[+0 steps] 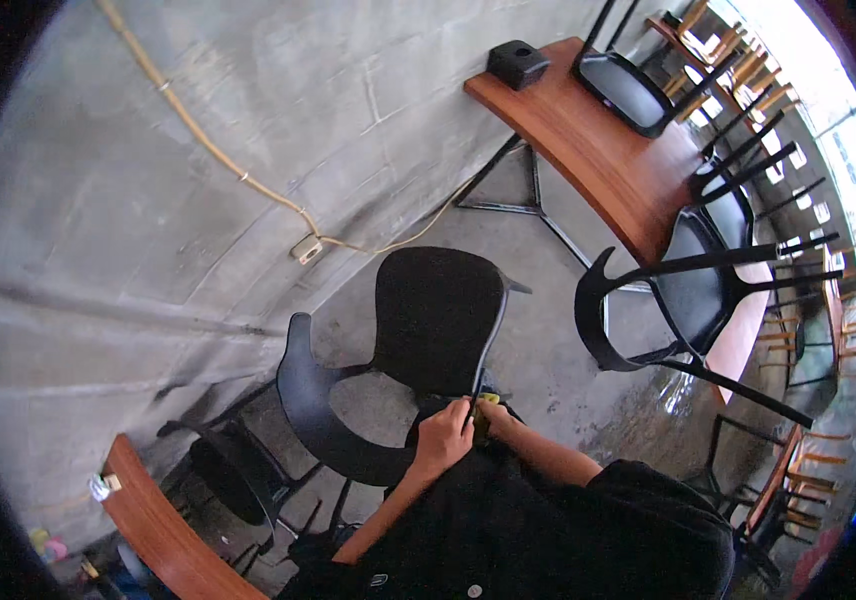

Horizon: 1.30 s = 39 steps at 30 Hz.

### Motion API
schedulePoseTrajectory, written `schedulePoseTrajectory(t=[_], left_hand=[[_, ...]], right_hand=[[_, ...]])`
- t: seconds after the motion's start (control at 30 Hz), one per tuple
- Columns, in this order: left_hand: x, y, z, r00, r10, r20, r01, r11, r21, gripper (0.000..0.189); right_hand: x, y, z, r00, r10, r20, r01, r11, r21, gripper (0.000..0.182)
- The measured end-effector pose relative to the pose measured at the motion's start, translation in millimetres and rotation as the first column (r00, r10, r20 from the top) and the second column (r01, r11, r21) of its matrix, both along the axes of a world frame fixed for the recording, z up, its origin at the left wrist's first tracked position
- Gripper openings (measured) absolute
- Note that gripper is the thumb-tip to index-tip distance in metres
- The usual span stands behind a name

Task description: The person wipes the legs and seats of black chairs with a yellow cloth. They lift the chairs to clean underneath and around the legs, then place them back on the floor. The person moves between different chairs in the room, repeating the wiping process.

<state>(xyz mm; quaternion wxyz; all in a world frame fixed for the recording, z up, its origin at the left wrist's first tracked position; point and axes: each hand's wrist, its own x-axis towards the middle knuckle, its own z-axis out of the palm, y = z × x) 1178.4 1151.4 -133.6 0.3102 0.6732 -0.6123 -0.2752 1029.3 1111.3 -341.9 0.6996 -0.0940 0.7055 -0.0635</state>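
Note:
Directly before me is a black chair (435, 315), its broad seat facing up and its curved backrest (330, 427) sweeping round on the left. My left hand (444, 433) is closed around a part of the chair's dark frame, close to my body. Just to its right, my right hand (497, 420) presses a yellow-green cloth (483, 412) against the same part. The fingers of my right hand are partly hidden by the chair edge and the cloth.
A wooden table (570, 127) carries upturned black chairs (623, 90) and a black box (518, 64). Along the concrete wall (210, 225) runs a cable to a socket (307, 249). Another black chair (233, 472) and a wooden tabletop (165, 532) stand lower left.

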Motion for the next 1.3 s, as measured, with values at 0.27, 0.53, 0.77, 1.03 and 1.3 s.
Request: schedulePoseTrajectory(t=[0.27,0.53,0.77,1.03,1.3], left_hand=[[-44.9,-82.6,-15.6,0.971,-0.216,0.105,0.214,0.976,0.022,0.020],[-64.5,-197.5,-50.7,0.967,-0.216,0.136,0.220,0.975,-0.016,0.014],[-96.9,-286.6,-92.6,0.988,-0.130,0.080,0.133,0.990,-0.043,0.017],[-135.7,-364.4,-112.2,0.971,-0.189,0.150,0.167,0.974,0.151,0.026],[-147.4,-329.4,-142.2,0.957,-0.291,0.008,0.268,0.889,0.370,0.054]], right_hand=[[-43.3,-47.0,2.6,0.931,-0.214,0.296,0.251,0.964,-0.093,0.016],[-47.4,-146.5,-78.6,0.853,-0.395,0.342,0.394,0.916,0.074,0.016],[-39.9,-227.5,-37.5,0.655,-0.376,0.656,0.673,0.684,-0.280,0.018],[-20.8,-308.9,18.7,0.262,0.029,0.965,0.942,0.207,-0.262,0.023],[-72.5,-287.0,-33.7,0.637,0.012,0.771,0.661,0.506,-0.554,0.022]])
